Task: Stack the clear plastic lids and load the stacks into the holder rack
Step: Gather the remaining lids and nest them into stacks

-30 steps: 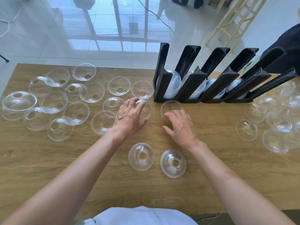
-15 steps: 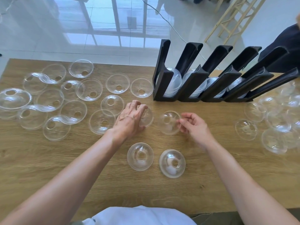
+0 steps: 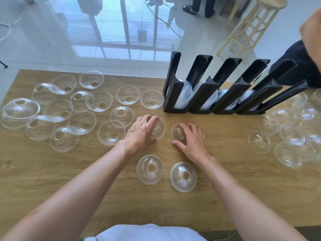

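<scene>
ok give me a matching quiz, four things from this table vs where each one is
Things:
1. left hand
2. right hand
3. rack
4. stool

Places:
A. on the floor beyond the table
B. on the lid right of centre
C. far side of the table, lids stacked in its slots
D. on the lid left of centre

Pairs: 1-D, 2-B, 3-C, 4-A

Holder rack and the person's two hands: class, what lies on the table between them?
In the head view, only bare wooden table separates the holder rack from the left hand and right hand; no lid lies there.
</scene>
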`<state>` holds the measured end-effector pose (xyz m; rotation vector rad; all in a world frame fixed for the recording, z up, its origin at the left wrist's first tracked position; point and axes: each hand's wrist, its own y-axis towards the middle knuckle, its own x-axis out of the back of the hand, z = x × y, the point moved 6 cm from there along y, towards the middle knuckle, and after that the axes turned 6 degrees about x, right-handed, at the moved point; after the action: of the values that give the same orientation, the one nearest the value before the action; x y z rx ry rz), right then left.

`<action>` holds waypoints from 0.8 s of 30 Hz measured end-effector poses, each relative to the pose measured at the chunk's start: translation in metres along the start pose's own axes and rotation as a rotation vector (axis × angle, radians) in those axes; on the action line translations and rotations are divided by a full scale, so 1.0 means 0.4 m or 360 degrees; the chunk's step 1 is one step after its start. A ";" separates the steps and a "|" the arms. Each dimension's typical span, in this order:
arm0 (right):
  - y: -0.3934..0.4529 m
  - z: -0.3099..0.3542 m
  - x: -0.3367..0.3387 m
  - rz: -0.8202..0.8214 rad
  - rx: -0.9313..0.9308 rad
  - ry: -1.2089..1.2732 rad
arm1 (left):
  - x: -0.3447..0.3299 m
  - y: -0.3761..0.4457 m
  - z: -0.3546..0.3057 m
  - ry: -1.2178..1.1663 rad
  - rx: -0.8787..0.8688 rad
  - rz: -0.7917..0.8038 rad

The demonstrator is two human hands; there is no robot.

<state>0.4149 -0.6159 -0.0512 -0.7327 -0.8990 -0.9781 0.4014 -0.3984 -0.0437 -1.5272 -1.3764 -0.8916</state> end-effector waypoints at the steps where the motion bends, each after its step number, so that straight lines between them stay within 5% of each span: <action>1: 0.004 -0.001 0.004 0.0022 0.0003 0.0025 | 0.002 0.000 -0.002 -0.0001 -0.0011 0.0003; 9: -0.136 0.031 0.097 -0.0167 0.0073 0.0280 | 0.066 -0.099 -0.040 -0.0207 -0.0068 -0.0111; 24: -0.362 0.032 -0.056 0.0039 0.0173 0.0136 | 0.025 -0.367 -0.024 -0.0362 -0.0184 -0.0055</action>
<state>0.2726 -0.6525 -0.0480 -0.6043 -0.8598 -0.9244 0.2576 -0.4025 -0.0107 -1.7406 -1.5386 -0.8511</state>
